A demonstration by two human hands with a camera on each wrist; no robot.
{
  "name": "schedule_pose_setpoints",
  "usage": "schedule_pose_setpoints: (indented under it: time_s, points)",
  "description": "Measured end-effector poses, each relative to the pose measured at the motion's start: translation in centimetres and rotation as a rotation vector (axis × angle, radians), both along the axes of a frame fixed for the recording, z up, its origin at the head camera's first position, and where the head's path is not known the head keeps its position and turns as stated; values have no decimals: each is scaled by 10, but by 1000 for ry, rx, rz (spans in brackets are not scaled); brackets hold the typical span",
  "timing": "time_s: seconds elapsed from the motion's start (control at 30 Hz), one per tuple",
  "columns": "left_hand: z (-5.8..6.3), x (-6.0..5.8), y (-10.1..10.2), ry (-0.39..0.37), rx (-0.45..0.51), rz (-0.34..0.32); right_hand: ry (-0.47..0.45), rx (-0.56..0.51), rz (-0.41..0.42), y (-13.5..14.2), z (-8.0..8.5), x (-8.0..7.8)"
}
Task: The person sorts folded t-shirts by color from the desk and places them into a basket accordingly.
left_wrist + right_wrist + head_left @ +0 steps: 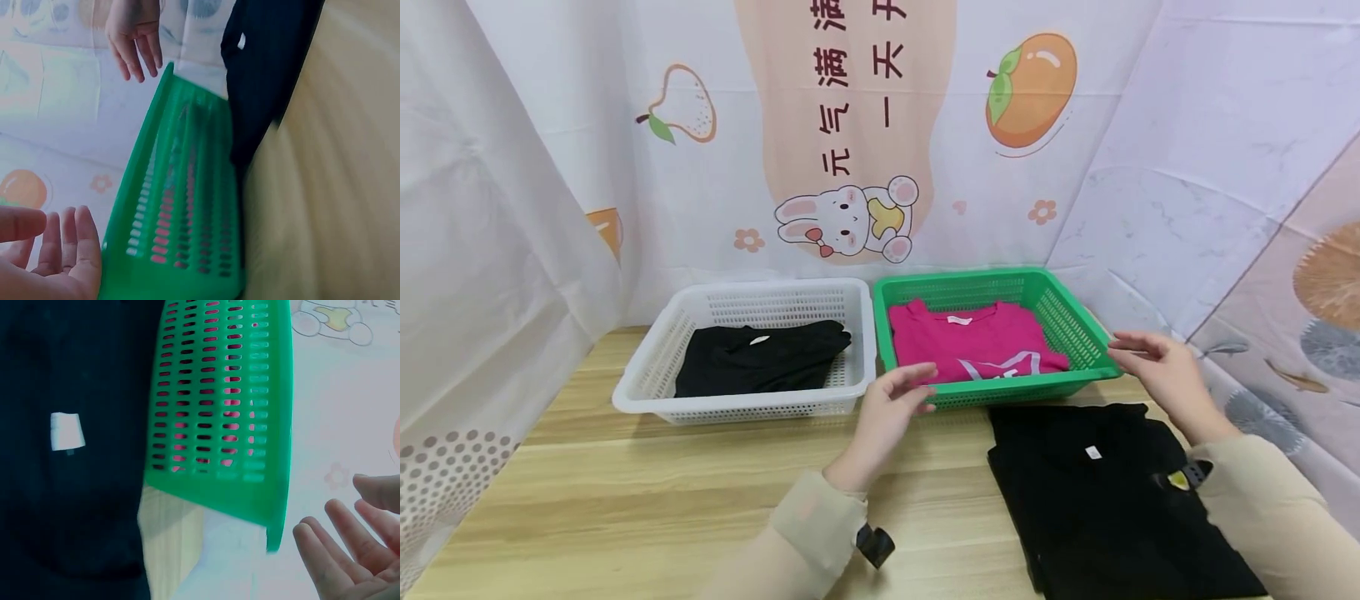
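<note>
Behind the wood-grain bench hangs white cloth printed with fruit, flowers and a rabbit.

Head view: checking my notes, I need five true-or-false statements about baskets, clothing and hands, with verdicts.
1. The green basket, holding pink clothing, stands right of the white basket. True.
2. The white basket's clothing is orange. False: it is black.
3. Black clothing lies on the table. True.
4. The left hand grips the white basket. False: it holds nothing.
5. The right hand is nearer the green basket than the white. True.
</note>
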State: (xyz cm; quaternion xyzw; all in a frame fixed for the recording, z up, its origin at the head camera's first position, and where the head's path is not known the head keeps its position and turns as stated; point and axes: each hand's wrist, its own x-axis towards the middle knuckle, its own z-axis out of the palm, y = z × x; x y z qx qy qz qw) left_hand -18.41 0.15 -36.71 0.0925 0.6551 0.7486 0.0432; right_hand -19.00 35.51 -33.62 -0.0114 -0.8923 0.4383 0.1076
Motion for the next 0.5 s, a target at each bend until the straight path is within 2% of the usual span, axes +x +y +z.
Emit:
schedule_pose_setpoints:
  time_s: [0.13,0.27,0.5]
  points:
    - [-9,13,6,-50,24,-46,-14,5,-45,12,-9,18]
    - [-17,23,12,-68,21,-63,-3,22,-80,21,-17,29]
    - [-28,36,20,-93,-41,-96,-30,41,-130,28,-30,44]
